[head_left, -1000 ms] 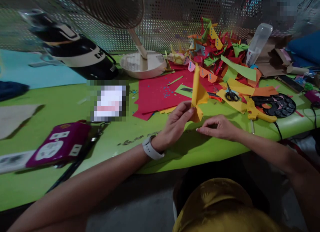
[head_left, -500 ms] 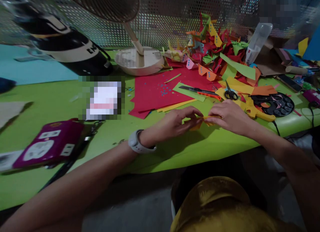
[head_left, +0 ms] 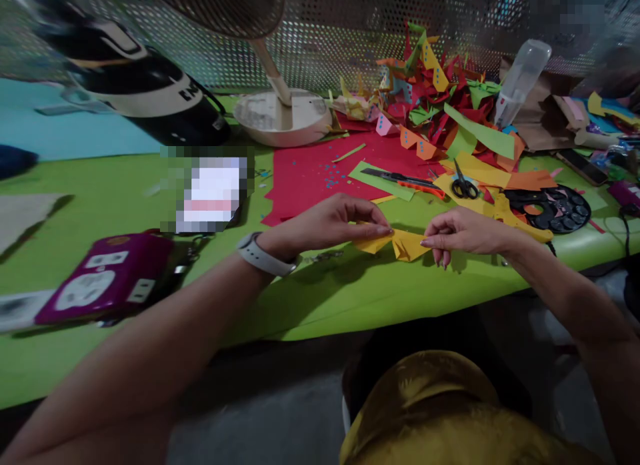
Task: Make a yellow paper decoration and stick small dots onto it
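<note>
A folded piece of yellow paper (head_left: 409,245) is stretched between my two hands, just above the green tabletop near its front edge. My left hand (head_left: 335,221), with a pale watch on the wrist, pinches its left part between thumb and fingers. At the right end, my right hand (head_left: 457,233) grips the paper's corner with thumb and forefinger, other fingers curled below. Two flap-like shapes hang from the strip, with a notch between them. Behind the hands lie red paper sheets (head_left: 305,175), an orange-and-black utility knife (head_left: 403,179) and black scissors (head_left: 464,185).
A heap of cut and folded coloured paper (head_left: 425,95) stands at the back, beside a clear bottle (head_left: 524,78). A yellow glue gun (head_left: 525,226) and a black round tray (head_left: 565,211) lie right. A fan base (head_left: 283,138), dark flask (head_left: 150,88) and purple pouch (head_left: 107,271) are left.
My hands have moved apart, and more of the yellow paper now shows between them. My left hand has shifted left. The view has shifted slightly.
</note>
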`<state>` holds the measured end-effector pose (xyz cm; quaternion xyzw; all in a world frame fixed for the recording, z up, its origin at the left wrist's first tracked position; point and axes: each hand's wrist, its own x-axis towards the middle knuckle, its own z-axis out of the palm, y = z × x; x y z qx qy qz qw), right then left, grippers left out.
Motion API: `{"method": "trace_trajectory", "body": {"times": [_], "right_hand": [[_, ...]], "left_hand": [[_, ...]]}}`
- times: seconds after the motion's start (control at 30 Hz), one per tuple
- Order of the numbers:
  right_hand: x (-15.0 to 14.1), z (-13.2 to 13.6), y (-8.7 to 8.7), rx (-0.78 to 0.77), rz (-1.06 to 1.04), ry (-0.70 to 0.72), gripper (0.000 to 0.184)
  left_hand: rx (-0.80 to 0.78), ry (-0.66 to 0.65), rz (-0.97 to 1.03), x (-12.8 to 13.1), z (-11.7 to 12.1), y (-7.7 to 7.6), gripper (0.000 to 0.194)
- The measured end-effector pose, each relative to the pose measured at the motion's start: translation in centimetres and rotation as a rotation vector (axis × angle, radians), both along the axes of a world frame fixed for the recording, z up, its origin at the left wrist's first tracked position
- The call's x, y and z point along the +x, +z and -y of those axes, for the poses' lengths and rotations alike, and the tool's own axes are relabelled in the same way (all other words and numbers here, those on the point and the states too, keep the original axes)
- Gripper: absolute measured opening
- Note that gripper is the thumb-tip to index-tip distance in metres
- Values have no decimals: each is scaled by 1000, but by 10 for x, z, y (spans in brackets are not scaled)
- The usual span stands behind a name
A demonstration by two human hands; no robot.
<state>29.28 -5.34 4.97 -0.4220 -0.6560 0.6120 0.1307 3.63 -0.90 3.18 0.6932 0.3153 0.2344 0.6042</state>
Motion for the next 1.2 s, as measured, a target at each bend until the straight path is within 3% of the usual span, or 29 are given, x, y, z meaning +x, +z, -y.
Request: {"method": "trace_trajectory", "body": {"times": [0.13, 0.27, 0.37, 0.53, 0.73, 0.8, 0.9, 0.97, 1.07, 1.2], "right_hand": [[-8, 1, -7, -12, -173, -244, 25], [-22, 0, -15, -23, -296, -413, 14], [-33, -1, -20, -54, -290, -415, 7], [-42, 0, -24, -75, -265, -368, 12], [-18, -1, -25, -72, -109, -218, 6], [-9, 0, -24, 101, -52, -225, 9], [-4, 0, -22, 602, -27, -235, 24], [-6, -2, -24, 843, -37, -144, 30], [-10, -6, -30, 961, -77, 5, 26], [-11, -10, -37, 1024, -107, 72, 20]], "left_hand": [[-227, 305, 399, 4, -3, -7, 44], [-418, 348, 509, 17, 5, -17, 40], [-415, 374, 461, 27, 16, -23, 33], [-331, 415, 385, 32, 23, -25, 27], [-342, 453, 429, 24, 11, -22, 11], [-372, 460, 441, 23, 9, -21, 10], [-413, 432, 425, 25, 12, -18, 11], [-433, 402, 413, 27, 16, -17, 16], [-476, 332, 391, 28, 22, -16, 24], [-528, 301, 335, 28, 28, -16, 27]]}}
